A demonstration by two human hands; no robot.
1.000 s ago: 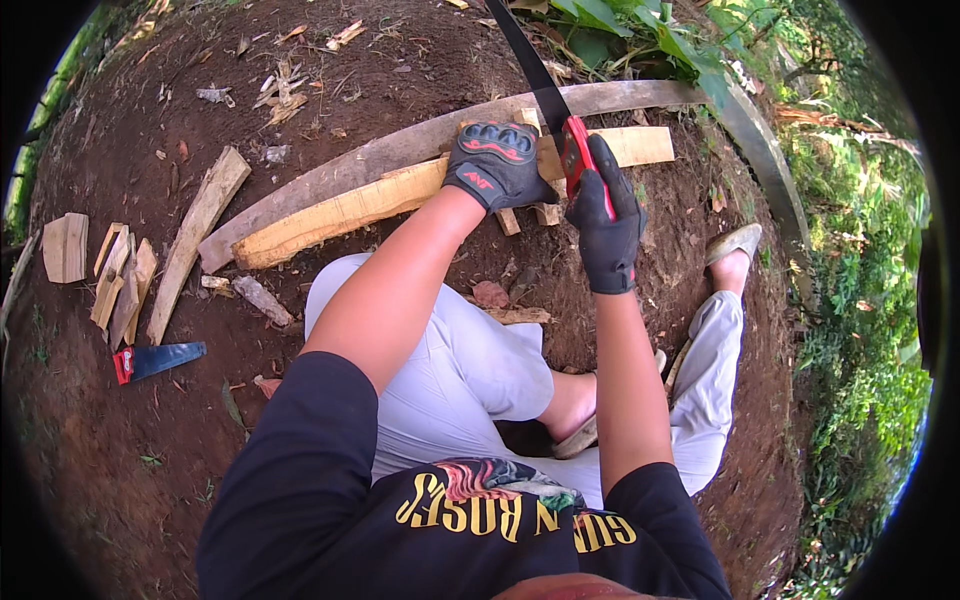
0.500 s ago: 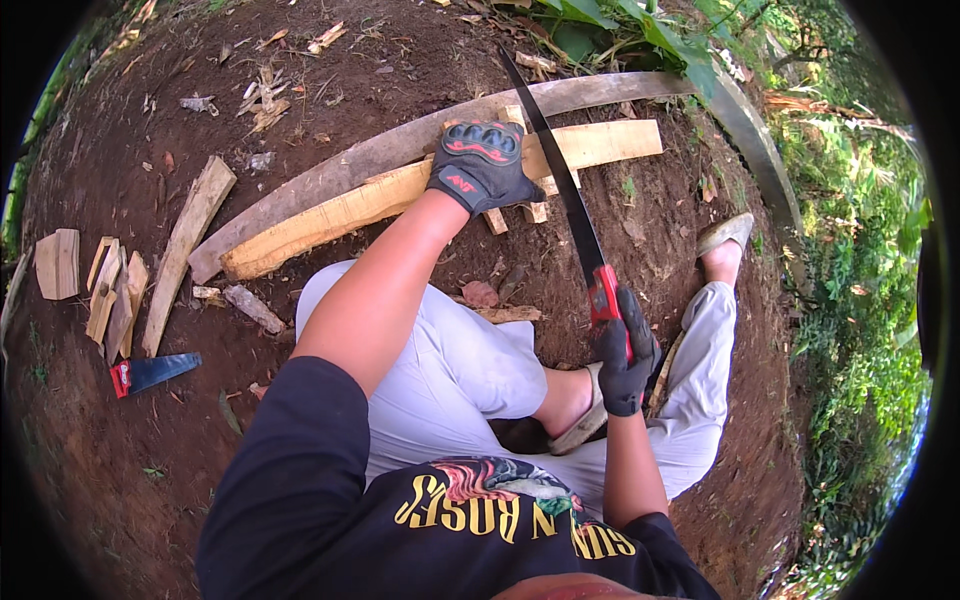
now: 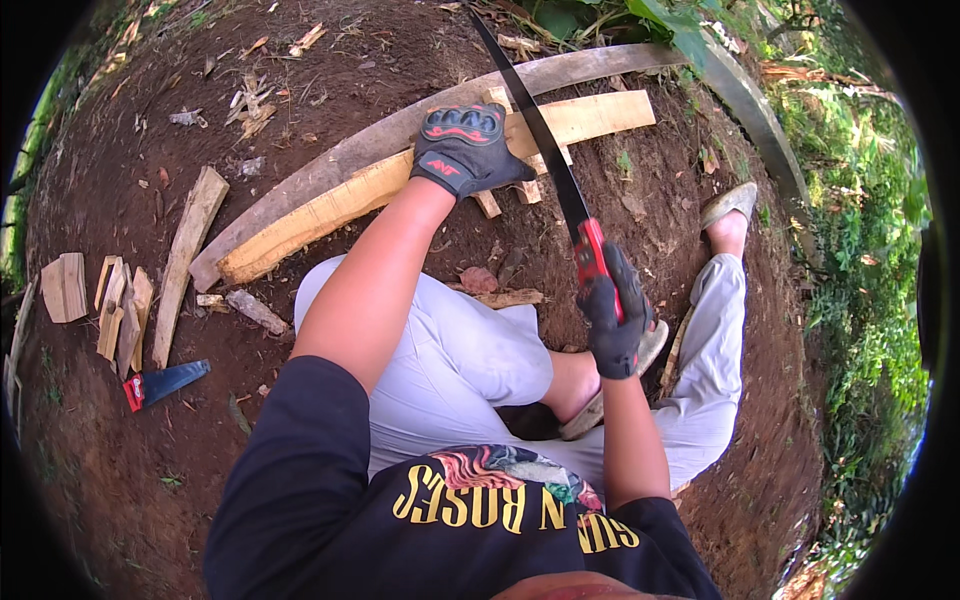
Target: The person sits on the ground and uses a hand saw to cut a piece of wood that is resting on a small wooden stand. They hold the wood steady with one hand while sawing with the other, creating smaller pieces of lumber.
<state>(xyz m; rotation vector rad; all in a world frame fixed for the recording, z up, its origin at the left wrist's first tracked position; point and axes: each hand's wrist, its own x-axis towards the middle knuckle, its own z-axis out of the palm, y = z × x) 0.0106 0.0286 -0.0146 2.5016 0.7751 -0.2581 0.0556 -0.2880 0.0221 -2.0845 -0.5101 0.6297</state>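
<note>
Pale plank (image 3: 340, 200) lay on the dirt ahead of my grip, my left hand (image 3: 462, 150) in a black glove pressed flat on top of it, fingers spread over the wood, pinning it rather than pinching. My right hand (image 3: 612, 318), also gloved, was wrapped tight round the red handle of the hand saw (image 3: 545, 150), the dark blade running up and away across the plank just right of my left hand. Blade sat at the plank's far part; could not tell how deep the cut was, so I judged the cut under way, not through. Grey curved board (image 3: 330, 160) lay just beyond the plank. Short offcuts (image 3: 120, 305) sat well off to the left of my left hand, so some pieces looked already cut. Second small saw (image 3: 160, 382), red handle, lay near them. No packages, labels or signs anywhere near the grip.
</note>
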